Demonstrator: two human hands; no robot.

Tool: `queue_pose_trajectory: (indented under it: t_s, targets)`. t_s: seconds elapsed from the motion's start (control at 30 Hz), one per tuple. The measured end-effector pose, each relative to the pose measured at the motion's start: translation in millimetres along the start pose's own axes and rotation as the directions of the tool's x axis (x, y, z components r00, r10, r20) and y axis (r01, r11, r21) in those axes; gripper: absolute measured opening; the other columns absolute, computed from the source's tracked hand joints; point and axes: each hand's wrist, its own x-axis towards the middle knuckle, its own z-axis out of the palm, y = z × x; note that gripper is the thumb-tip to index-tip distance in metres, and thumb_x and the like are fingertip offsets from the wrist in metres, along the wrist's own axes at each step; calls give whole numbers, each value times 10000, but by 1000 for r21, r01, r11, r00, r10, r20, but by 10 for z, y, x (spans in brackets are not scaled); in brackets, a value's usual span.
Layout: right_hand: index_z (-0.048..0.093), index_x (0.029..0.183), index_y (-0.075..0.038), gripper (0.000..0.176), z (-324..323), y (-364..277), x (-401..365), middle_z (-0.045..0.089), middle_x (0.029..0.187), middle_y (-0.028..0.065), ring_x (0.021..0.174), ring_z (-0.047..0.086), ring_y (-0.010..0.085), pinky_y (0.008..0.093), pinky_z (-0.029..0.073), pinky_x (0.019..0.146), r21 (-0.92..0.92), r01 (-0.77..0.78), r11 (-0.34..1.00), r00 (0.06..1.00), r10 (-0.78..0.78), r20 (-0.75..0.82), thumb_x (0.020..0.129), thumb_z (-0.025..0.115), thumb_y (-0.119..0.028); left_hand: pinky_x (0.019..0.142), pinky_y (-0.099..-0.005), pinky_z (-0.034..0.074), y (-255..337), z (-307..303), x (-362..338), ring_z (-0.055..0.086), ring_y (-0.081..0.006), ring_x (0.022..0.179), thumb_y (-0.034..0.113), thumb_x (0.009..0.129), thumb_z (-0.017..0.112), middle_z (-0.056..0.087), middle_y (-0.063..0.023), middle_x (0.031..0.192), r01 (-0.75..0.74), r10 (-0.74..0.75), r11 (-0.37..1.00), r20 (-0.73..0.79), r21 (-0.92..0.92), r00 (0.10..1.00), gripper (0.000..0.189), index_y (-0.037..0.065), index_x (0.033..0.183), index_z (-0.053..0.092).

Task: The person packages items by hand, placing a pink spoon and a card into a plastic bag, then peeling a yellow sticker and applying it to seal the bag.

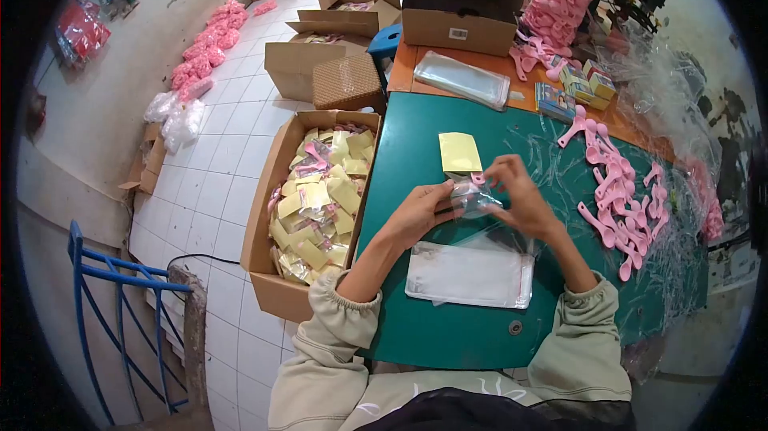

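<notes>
Bag stack (470, 275) nearest; I see left hand (416, 213) & right hand (522, 197) pinched on clear pouch (474, 202) w/ yellow card (459, 152). Mid-filling, I reckon; next needs mouth held open.

white tiled floor (232, 183), green table (448, 327), blue chair (104, 287)

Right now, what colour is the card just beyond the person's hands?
The card is plain pale yellow, beyond the clear bag; the head view shows it best.
</notes>
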Motion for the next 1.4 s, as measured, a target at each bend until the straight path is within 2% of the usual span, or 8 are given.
queue_pose_trajectory:
  t_s: [0.2, 0.3, 0.43, 0.67, 0.8, 1.0, 1.3, 1.4]
  targets:
    - [566, 875, -9, 147, 192, 236, -49, 485, 930, 81, 782, 572, 167, 271, 497, 668, 128, -6, 992, 987, 27, -160, 755, 639, 34, 843, -305, 518, 70, -59, -67, 584, -209, 1008, 161, 951, 436, 552, -118, 1103, -12, 34, 975, -97, 220, 995, 258, -48, 1090, 498]
    - [568, 867, -6, 133, 210, 263, -80, 489, 951, 80, 800, 565, 151, 258, 494, 679, 247, -49, 968, 979, 96, -181, 759, 640, 22, 720, -273, 551, 30, 3, -54, 613, -196, 933, 70, 898, 516, 562, -118, 1042, -278, 452, 638, -58, 718, 890, 145, -26, 1006, 509]
    - [575, 860, -4, 102, 204, 284, -80, 487, 959, 67, 804, 542, 112, 229, 475, 672, 353, -140, 925, 978, 186, -98, 779, 638, -5, 614, -264, 553, 33, 29, -36, 624, -166, 834, 40, 820, 614, 545, -87, 909, -303, 490, 354, 100, 885, 866, 126, 7, 919, 544]
    - [574, 869, -3, 79, 292, 426, -83, 469, 1005, 34, 843, 502, 73, 196, 444, 690, 706, -249, 663, 950, 308, 45, 823, 628, -39, 586, -268, 542, 70, 27, -36, 608, -139, 761, 66, 807, 644, 544, -64, 854, -233, 454, 474, -9, 849, 891, 107, -4, 867, 590]
    - [560, 877, 4, 79, 262, 359, -24, 578, 858, 35, 776, 560, 76, 215, 479, 668, 727, -405, 555, 879, 456, 141, 852, 604, -57, 582, -247, 534, 67, 7, 0, 606, -129, 707, 78, 801, 661, 556, -56, 836, -193, 449, 467, -44, 863, 892, 126, -11, 864, 597]
    - [534, 870, 6, 90, 339, 333, 5, 613, 764, 54, 650, 584, 84, 213, 494, 582, 680, -406, 610, 844, 536, 23, 853, 601, -52, 572, -226, 540, 88, 6, 10, 601, -107, 694, 91, 819, 655, 552, -37, 816, -136, 379, 576, -116, 806, 918, 152, -26, 864, 568]
    - [489, 876, -16, 110, 361, 347, 7, 605, 761, 67, 653, 597, 94, 216, 496, 561, 705, -373, 603, 846, 533, -9, 847, 594, -18, 553, -235, 536, 9, -29, 77, 579, -81, 744, 91, 826, 640, 575, -36, 826, -131, 388, 709, -228, 693, 893, 173, 3, 872, 497]
    - [517, 961, -4, 136, 349, 304, 23, 605, 765, 65, 659, 598, 97, 222, 499, 573, 699, -374, 609, 847, 532, -10, 846, 589, -12, 535, -233, 530, 16, -11, 69, 582, -87, 725, 86, 838, 611, 582, -43, 836, -98, 352, 716, -236, 691, 906, 148, 9, 923, 518]
